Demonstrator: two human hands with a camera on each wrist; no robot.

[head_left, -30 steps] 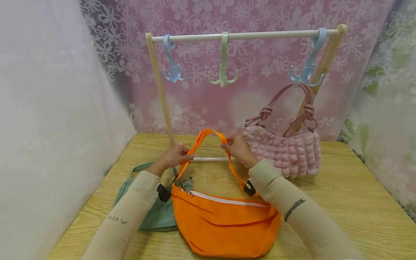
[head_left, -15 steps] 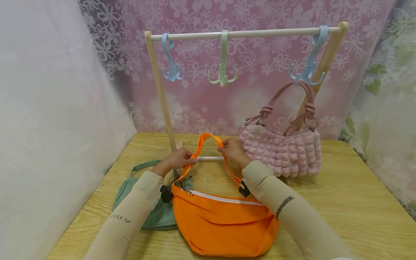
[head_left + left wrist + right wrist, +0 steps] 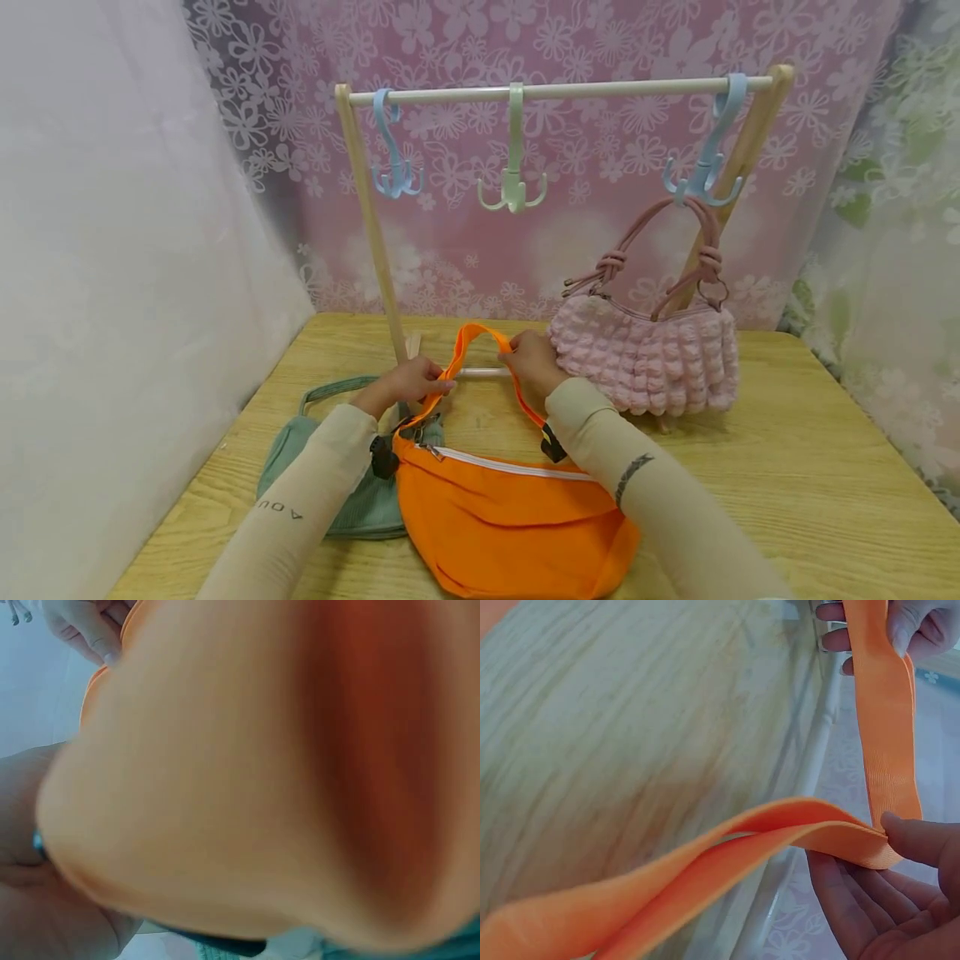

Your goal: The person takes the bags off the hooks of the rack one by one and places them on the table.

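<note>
An orange waist bag [image 3: 510, 529] with a white zipper rests on the wooden table in the head view. Its orange strap [image 3: 480, 332] arches up behind it in a loop. My left hand [image 3: 408, 382] pinches the loop's left side, and my right hand [image 3: 534, 360] holds its right side. In the right wrist view the thumb and fingers of my right hand [image 3: 885, 900] pinch the doubled strap [image 3: 885, 720], with my left hand [image 3: 926, 630] higher up on it. Blurred orange fabric [image 3: 210, 765] fills most of the left wrist view, hiding much of the left hand.
A wooden rack with a white top rail [image 3: 585, 89] stands behind. From it hang a left blue hook [image 3: 396, 167], a green hook [image 3: 513, 167] and a right blue hook [image 3: 708, 162] carrying a pink ruffled handbag [image 3: 645, 354]. A green bag [image 3: 367, 504] lies left, partly under my left arm.
My right hand has shifted left towards my left hand, with the strap still in both. The loop has become narrower and a little lower. The bag stays on the table.
</note>
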